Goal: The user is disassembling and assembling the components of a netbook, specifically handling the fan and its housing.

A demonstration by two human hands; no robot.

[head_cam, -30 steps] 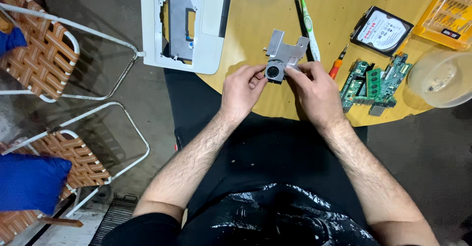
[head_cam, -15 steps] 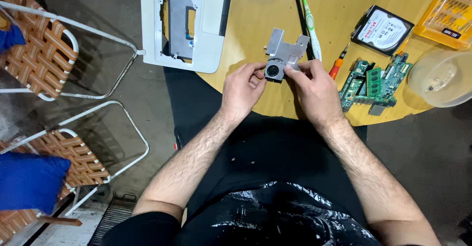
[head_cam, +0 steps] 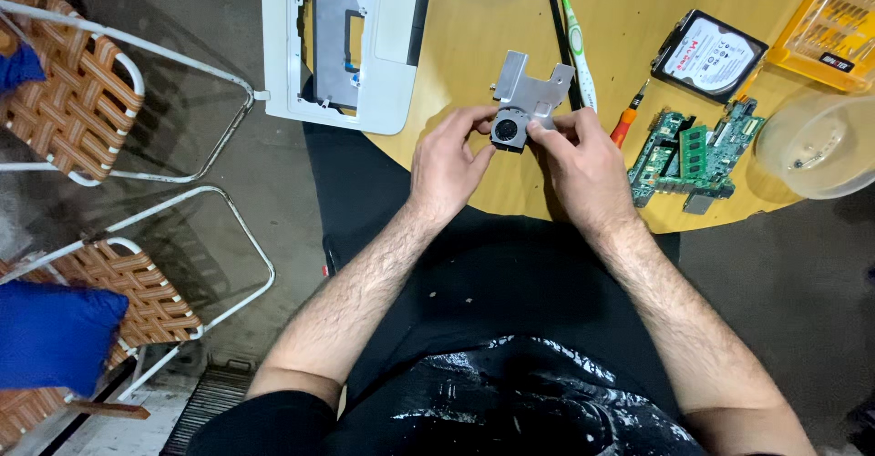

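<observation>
Fan assembly [head_cam: 521,108] w/ grey metal plate sits between both hands, just above counter [head_cam: 629,0] edge. Left hand [head_cam: 448,160] pinches the round fan end, right hand [head_cam: 583,164] grips beside it; plate's long side points away from hands toward the toothbrush [head_cam: 574,37].

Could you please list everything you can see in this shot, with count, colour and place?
Cooling fan on metal plate: one, black fan, grey plate, held above the table edge.
Laptop shell: one, white, table's left edge.
Toothbrush: one, green and white, behind the plate.
Screwdriver: one, orange handle, right of the hands.
Hard drive: one, black and silver, upper right.
Circuit boards: several, green, right.
Bit case: one, yellow, top right.
Bowl: one, clear, right edge.
Table: one, yellow wood.
Chairs: two, brown woven, left.
Cloth: blue, on the lower chair.
Left hand: grip on the fan.
Right hand: grip on the fan.
</observation>
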